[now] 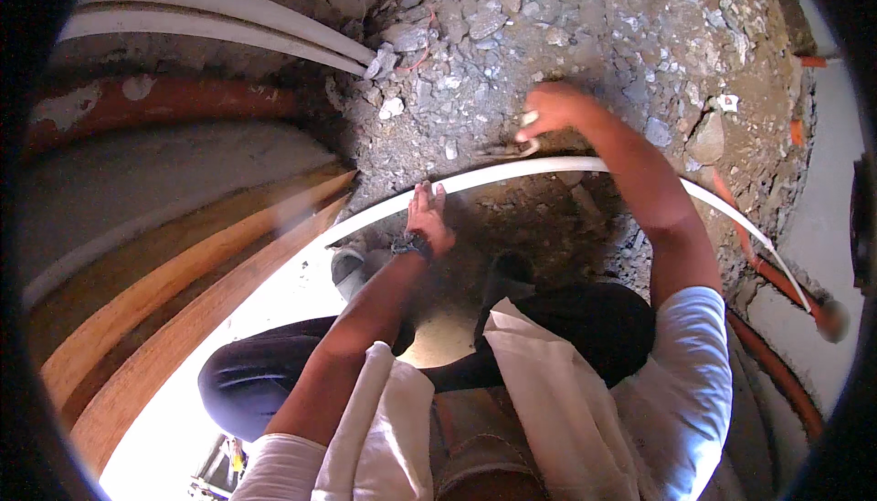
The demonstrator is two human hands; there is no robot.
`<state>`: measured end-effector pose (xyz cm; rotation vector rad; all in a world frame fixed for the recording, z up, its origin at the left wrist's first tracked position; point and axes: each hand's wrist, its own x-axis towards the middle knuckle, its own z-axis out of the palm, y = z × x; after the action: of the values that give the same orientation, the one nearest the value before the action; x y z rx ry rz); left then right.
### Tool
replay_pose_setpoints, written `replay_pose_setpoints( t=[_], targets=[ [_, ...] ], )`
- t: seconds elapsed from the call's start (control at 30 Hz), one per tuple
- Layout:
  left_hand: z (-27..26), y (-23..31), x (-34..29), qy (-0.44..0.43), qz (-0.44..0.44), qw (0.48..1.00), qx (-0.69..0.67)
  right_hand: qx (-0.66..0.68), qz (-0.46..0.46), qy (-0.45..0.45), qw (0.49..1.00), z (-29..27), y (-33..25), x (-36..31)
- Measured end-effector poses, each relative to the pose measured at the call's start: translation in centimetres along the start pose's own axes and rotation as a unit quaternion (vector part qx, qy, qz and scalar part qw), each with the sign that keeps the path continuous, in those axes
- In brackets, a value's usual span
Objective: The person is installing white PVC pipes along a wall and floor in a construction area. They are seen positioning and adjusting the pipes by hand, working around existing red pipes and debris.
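Note:
A white pipe [521, 169] curves across the ground in front of my knees, from the boards at left to the far right. My left hand [429, 218] rests against it, fingers stretched out and apart over its edge. Beyond the pipe, my right hand [554, 110] is low over the rubble with its fingers curled. A slim, pale, bent thing [527, 143] shows at those fingers, with a darker flat part close to the ground; its kind is too blurred to tell.
Broken stone and rubble [484, 53] cover the ground ahead. At left are wooden boards [210, 318], two white pipes [228, 24] and an orange-red pipe [164, 108]. Another orange-red pipe [776, 382] runs along the right. My shoes [507, 277] stand behind the curved pipe.

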<state>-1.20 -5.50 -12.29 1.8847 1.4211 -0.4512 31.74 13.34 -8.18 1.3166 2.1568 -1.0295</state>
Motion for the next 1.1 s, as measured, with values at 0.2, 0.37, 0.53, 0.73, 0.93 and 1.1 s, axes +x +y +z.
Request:
replay_pose_setpoints(
  t=[0.2,0.37,0.53,0.73,0.93,1.1],
  targets=[
    [0.2,0.2,-0.8,0.040,-0.014,0.999,-0.005,-0.065,-0.073,-0.031,0.995,2.5,-8.0,6.9],
    [-0.3,0.2,-0.1,0.027,0.007,1.000,0.002,-0.069,-0.028,0.054,0.996,6.3,-7.5,7.0],
    [0.3,-1.3,0.6,0.031,0.052,0.996,0.060,0.020,0.041,0.206,0.978,9.5,-3.1,1.7],
    [-1.8,0.3,-0.2,-0.015,0.007,1.000,0.010,0.138,0.258,0.327,0.899,6.4,6.5,-6.4],
    [-1.8,0.0,0.3,-0.024,0.016,0.999,0.039,0.074,0.362,0.310,0.876,-3.8,11.6,-11.1],
    [0.0,-1.8,2.1,-0.015,0.045,0.997,0.068,0.137,0.106,0.203,0.964,-0.6,6.4,-7.8]
  ],
)
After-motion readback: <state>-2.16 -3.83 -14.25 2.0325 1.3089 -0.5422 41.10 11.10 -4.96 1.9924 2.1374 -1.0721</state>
